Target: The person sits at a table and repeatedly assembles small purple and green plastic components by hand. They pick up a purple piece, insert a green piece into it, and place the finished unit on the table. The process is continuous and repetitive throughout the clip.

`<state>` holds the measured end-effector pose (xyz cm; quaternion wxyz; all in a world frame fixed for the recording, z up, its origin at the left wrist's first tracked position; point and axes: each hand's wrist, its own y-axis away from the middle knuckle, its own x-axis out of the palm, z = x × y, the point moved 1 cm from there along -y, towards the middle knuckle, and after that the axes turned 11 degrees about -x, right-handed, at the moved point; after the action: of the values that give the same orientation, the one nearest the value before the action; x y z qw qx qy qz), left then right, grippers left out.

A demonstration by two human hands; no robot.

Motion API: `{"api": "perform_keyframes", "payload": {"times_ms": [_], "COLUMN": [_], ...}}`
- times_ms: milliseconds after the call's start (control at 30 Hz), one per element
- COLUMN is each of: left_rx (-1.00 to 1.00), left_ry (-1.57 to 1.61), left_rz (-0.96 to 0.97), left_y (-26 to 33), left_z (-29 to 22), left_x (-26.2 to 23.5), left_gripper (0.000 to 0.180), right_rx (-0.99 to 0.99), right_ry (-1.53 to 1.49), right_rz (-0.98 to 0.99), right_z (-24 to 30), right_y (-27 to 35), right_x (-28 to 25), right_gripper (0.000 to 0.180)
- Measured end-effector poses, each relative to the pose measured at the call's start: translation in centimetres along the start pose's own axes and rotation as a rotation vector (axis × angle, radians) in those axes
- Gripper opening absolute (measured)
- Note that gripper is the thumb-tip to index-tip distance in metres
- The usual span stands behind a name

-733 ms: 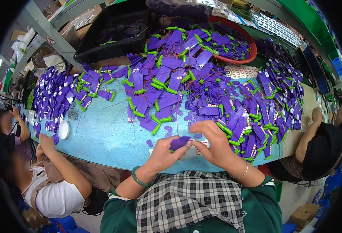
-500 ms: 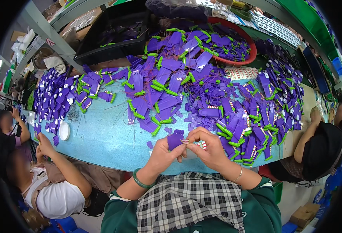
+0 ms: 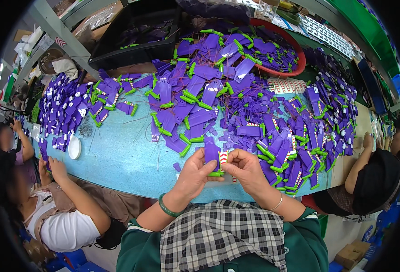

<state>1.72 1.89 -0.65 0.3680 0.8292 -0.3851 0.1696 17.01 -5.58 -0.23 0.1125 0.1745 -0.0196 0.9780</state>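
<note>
Between thumb and fingers, my left hand [image 3: 191, 174] grips a flat purple plastic part [image 3: 211, 154] with a bright green end nearest me. A red-and-white striped sticker [image 3: 223, 158] lies along the part's right edge. My right hand [image 3: 246, 169] pinches that sticker between thumb and forefinger; how much of it touches the purple surface is hard to see. Both hands are just above the near side of the blue table [image 3: 118, 158]. Fingertips hide some of the part.
Heaps of purple parts [image 3: 195, 86] with green ends and thin wires cover the table's middle and right. Behind stand a black bin [image 3: 118, 59] and a red basin [image 3: 299, 56]. A sheet of striped stickers [image 3: 287, 86] lies beyond. A small white dish [image 3: 74, 148] is left. Co-workers sit on both sides.
The purple part has turned in my left hand, so its green end now shows near me. The striped sticker, edge-on before, now faces up beside it. The left co-worker's hands have lowered.
</note>
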Motion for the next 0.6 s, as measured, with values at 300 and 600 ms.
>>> {"api": "perform_keyframes", "payload": {"times_ms": [300, 600], "left_rx": [0.062, 0.050], "left_ry": [0.087, 0.048], "left_rz": [0.077, 0.097], "left_y": [0.2, 0.3], "left_z": [0.3, 0.3], "left_x": [0.6, 0.7], "left_gripper": [0.038, 0.041], "right_rx": [0.015, -0.136], "right_ry": [0.020, 0.196], "right_rz": [-0.067, -0.077], "right_z": [-0.5, -1.2], "right_y": [0.1, 0.2], "right_x": [-0.1, -0.2], "right_gripper": [0.011, 0.010]}}
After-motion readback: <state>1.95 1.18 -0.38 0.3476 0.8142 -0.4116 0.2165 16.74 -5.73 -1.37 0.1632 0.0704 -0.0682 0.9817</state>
